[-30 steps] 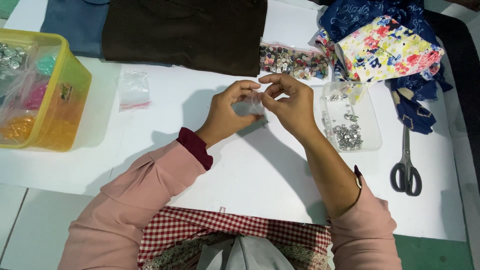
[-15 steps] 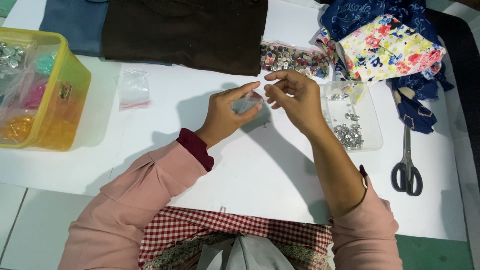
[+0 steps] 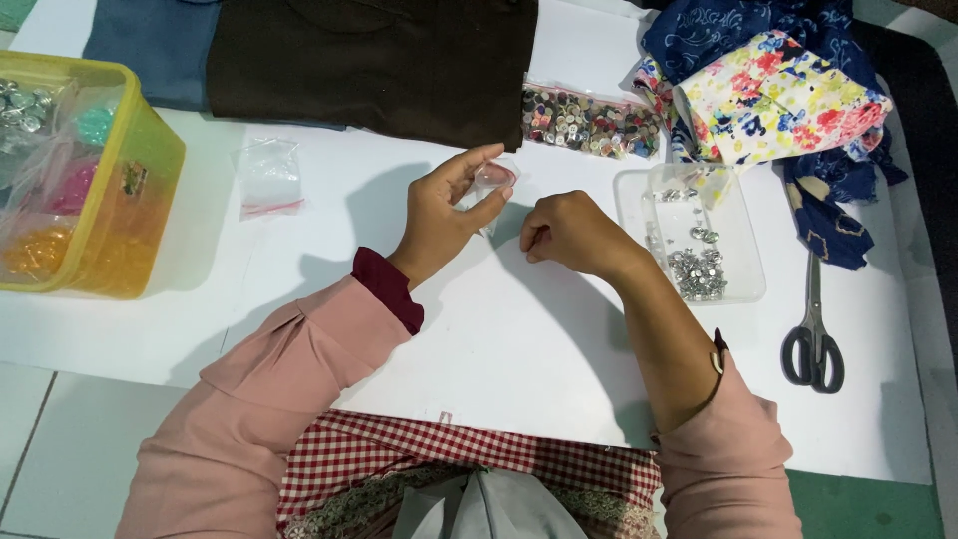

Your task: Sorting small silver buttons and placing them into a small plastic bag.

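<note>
- The small clear bag point(image 3: 496, 178) is pinched between thumb and fingers of the left hand point(image 3: 446, 218), held up above the white table point(image 3: 499, 339).
- The right hand point(image 3: 571, 235) has let go of the bag since a moment ago; it now rests loosely curled on the table, gripping nothing visible.
- A clear tray point(image 3: 689, 235) of metal bits sits just beside it, with scissors point(image 3: 813, 334) further right.

A home sewing or craft workspace, by the look of the white table point(image 3: 519, 349) carrying folded fabrics point(image 3: 369, 60), a bag of mixed buttons point(image 3: 589, 122), a tray of metal fasteners point(image 3: 694, 240), scissors point(image 3: 813, 334) and a yellow storage bin point(image 3: 120, 200).
</note>
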